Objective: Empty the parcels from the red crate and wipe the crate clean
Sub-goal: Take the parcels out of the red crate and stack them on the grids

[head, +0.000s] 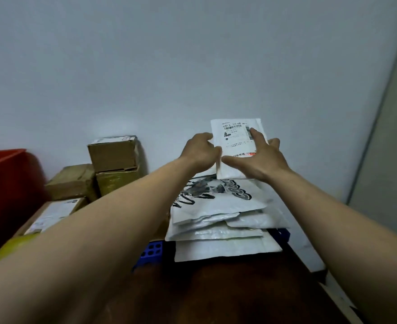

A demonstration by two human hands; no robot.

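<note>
Both bare forearms reach forward from the 7 and 4 o'clock corners and meet just right of the centre. Behind everything, a pale grey-blue wall (192,54) fills the upper half of the view. At 6 o'clock a dark brown surface (216,291) lies below the arms.

At 9 o'clock the red crate (5,183) stands at the left edge, cut off by the frame; its inside cannot be seen. A stack of white mailer bags (218,228) lies between the arms toward 5 o'clock, and the top bag has black printed letters. Toward 8 o'clock, between the crate and this stack, brown cartons (112,155) are piled against the wall, one on another, and a flat one with a white label lies in front of them.

Over the far end of the stack, at 3 o'clock from the centre, a small white parcel (236,146) with a barcode label is held up, tilted. The left hand (201,149) grips its left edge with curled fingers. The right hand (260,157) holds its right side, thumb across the lower front and fingers spread around the edge.

Under the near end of the stack a blue plastic piece (151,251) with holes shows at 6 o'clock.
</note>
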